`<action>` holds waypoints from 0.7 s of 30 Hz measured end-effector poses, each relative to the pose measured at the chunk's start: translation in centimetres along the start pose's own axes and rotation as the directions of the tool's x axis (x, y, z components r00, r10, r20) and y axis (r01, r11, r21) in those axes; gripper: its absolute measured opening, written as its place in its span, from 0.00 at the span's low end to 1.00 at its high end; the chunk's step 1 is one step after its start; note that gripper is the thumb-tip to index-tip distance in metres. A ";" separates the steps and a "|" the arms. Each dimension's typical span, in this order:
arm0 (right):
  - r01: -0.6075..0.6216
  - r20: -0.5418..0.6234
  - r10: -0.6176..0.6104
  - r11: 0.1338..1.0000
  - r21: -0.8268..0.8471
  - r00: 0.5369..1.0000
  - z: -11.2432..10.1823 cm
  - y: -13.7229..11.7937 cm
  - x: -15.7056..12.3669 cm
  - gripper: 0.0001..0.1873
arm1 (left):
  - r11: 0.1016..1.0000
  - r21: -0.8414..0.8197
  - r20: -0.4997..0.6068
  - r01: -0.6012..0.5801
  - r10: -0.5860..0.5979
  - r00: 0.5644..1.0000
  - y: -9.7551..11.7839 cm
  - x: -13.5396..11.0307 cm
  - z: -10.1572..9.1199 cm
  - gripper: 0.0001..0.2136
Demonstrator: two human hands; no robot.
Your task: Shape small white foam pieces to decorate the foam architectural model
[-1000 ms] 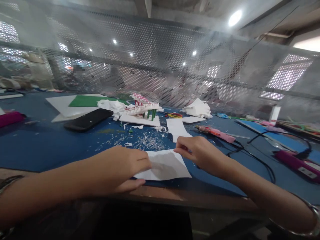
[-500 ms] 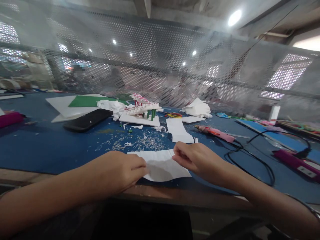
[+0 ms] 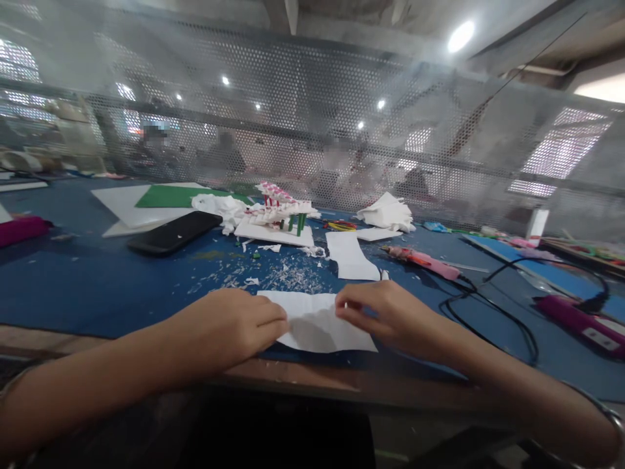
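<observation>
A creased white sheet of paper (image 3: 317, 322) lies near the front edge of the blue table, between my two hands. My left hand (image 3: 239, 326) is closed at the paper's left side, fingers together and their tips on the sheet. Over the right edge of the paper, my right hand (image 3: 381, 312) is curled in a pinch. A speck of white shows between its thumb and finger, but what it pinches cannot be made out. Beyond the sheet stands a small white model (image 3: 280, 218) with green and red posts on a white base.
Paper scraps (image 3: 293, 279) litter the table ahead. A black phone (image 3: 176, 233) lies left, near a green sheet (image 3: 163, 197). Right are a strip of white paper (image 3: 351, 256), a pink corded tool (image 3: 427, 262), its black cable (image 3: 493, 317) and a purple power strip (image 3: 579, 326). A perforated screen (image 3: 293, 117) stands behind.
The near sheet has shifted slightly right. My left hand's fingers have settled on its left side, and my right hand's finger and thumb show a slightly wider gap behind the tips.
</observation>
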State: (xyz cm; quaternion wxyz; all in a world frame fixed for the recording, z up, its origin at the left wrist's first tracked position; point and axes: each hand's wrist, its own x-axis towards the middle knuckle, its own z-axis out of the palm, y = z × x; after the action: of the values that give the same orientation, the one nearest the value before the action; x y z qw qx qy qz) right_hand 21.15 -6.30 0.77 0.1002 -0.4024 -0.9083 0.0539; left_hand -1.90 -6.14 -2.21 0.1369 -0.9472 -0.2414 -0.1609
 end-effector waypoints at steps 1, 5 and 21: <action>0.051 0.013 -0.051 0.999 -0.010 0.999 0.2 -0.2 -0.1 0.11 | 0.999 0.016 0.029 -0.035 0.034 0.999 -0.1 0.0 0.2 0.13; 0.131 0.071 -0.127 0.990 -0.058 0.989 1.0 -0.8 -0.5 0.13 | 0.995 -0.097 -0.005 0.006 -0.006 1.000 -0.5 -0.3 1.0 0.14; 0.155 0.059 -0.153 0.987 -0.029 0.986 2.0 0.6 -0.1 0.12 | 0.966 -0.237 -0.056 0.102 -0.118 0.991 -0.1 -0.6 2.6 0.17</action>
State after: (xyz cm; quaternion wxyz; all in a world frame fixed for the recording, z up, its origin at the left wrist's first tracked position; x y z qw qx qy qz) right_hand 21.21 -6.03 -1.29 0.0717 -0.3309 -0.9400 0.0422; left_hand -1.88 -5.40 -4.79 0.0236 -0.9356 -0.2680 -0.2286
